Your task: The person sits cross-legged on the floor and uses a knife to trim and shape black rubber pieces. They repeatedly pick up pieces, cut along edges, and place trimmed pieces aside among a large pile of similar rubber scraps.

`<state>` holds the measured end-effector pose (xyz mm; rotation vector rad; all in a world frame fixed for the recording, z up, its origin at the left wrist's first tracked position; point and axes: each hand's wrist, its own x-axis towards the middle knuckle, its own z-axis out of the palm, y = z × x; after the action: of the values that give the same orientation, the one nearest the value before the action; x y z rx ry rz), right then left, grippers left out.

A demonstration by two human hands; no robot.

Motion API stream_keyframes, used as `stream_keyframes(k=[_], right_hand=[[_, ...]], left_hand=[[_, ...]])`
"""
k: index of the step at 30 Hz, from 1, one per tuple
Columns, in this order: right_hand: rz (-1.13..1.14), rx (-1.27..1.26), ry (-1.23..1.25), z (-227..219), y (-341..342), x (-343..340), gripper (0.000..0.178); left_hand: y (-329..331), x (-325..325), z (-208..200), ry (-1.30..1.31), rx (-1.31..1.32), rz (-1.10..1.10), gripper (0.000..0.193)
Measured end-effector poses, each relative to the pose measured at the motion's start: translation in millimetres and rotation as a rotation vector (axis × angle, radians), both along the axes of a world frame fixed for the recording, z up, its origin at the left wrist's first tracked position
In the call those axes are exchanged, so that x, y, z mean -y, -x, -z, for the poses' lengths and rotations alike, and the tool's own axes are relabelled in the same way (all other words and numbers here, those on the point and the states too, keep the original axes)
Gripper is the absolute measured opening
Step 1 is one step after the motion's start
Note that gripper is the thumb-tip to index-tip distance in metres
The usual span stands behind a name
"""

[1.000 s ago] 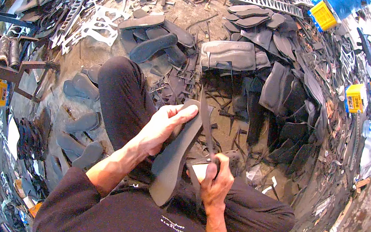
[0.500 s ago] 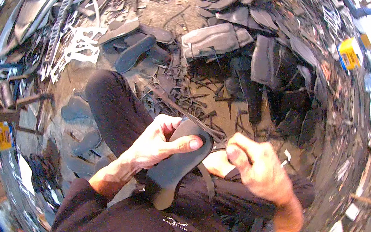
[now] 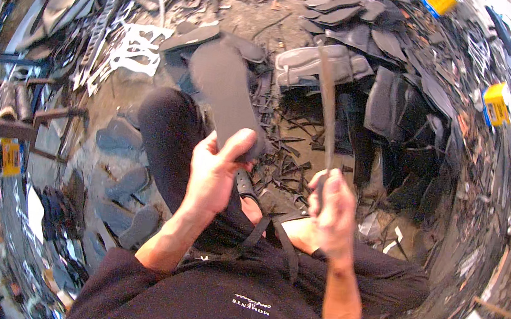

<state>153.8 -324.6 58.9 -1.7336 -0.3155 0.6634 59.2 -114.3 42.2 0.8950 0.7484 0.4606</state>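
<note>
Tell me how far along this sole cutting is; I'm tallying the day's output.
Done: dark cut soles lie on the ground to the left, thin black offcut strips ahead. In hand: the left hand holds up a dark grey sole-shaped rubber piece, and the right hand grips a long narrow blade. Left: a stack of dark uncut rubber sheets waits beyond; I cannot tell how many.

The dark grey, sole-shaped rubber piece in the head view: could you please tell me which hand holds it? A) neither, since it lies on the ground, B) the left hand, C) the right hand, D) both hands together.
B: the left hand alone grips the dark grey sole-shaped rubber piece at its near end, while the right hand holds a long thin blade upright.
</note>
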Motion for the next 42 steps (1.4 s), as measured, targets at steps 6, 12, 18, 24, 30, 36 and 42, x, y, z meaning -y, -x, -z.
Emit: stream_keyframes(k=[6, 12, 18, 24, 30, 36, 42], right_hand=[[0.058, 0.577, 0.116, 39, 69, -25, 0.031], [0.027, 0.422, 0.250, 64, 90, 5, 0.039], [-0.074, 0.486, 0.196, 21, 65, -14, 0.049], [-0.319, 0.112, 0.292, -20, 46, -24, 0.049], [-0.303, 0.071, 0.235, -7, 36, -59, 0.055], [-0.163, 0.201, 0.140, 51, 17, -108, 0.072], [-0.249, -0.371, -0.151, 78, -45, -155, 0.066]], left_hand=[[-20, 28, -25, 0.241, 0.092, -0.165, 0.029], [-9, 34, -21, 0.293, 0.082, -0.148, 0.035], [20, 31, 3, 0.244, 0.020, -0.011, 0.029], [36, 35, 6, 0.270, -0.002, -0.091, 0.027], [47, 29, 16, 0.274, 0.055, -0.046, 0.022], [55, 26, 17, 0.278, 0.058, 0.062, 0.031], [65, 26, 7, 0.240, 0.155, 0.216, 0.033]])
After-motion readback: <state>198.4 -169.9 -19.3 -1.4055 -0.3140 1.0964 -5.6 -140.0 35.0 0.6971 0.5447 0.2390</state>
